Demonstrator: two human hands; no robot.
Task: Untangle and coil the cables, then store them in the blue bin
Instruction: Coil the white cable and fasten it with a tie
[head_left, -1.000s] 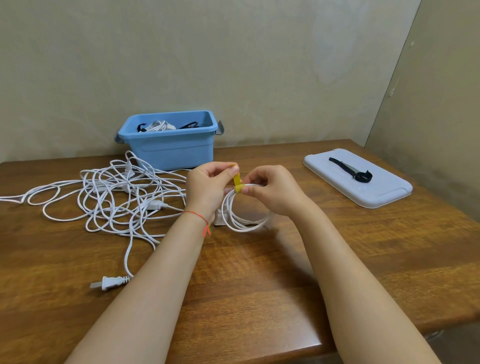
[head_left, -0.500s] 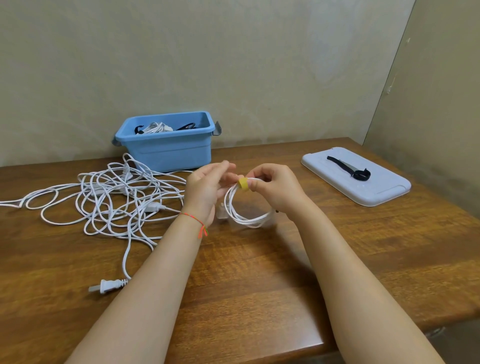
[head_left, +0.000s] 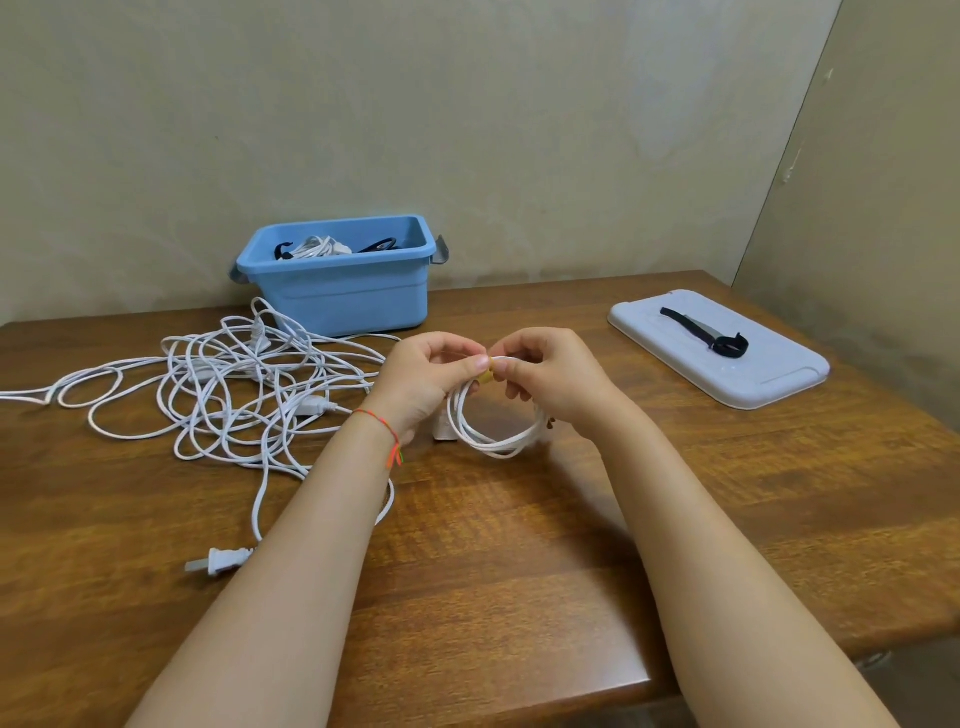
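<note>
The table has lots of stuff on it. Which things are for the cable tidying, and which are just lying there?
For the job:
- coiled cable with yellow tie, held by left hand and right hand
- tangled white cables
- blue bin

Just lying there:
- white lid
- black strap on it

Glossy varnished wood table (head_left: 519, 545); smooth blue plastic bin (head_left: 353, 301); smooth white plastic-coated cables (head_left: 234, 395); matt pale plastic lid (head_left: 769, 384).
</note>
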